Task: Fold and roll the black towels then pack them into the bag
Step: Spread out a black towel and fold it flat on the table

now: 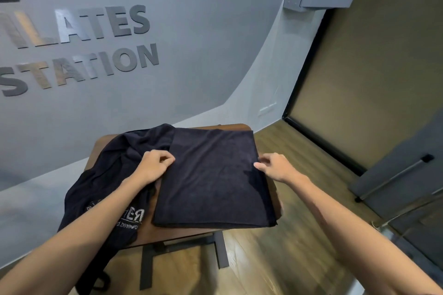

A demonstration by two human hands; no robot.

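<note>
A grey wall point(191, 31) with raised lettering point(79, 48) stands behind a small wooden table point(167, 235) on wood flooring point(275, 258).

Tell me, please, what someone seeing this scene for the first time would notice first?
Most likely the flat, folded black towel that covers the right part of the small wooden table, with both hands at its side edges: the left hand at its left edge, the right hand at its right edge. Next, the crumpled black bag with pale lettering, draped over the table's left side, and the big wall lettering behind.
</note>
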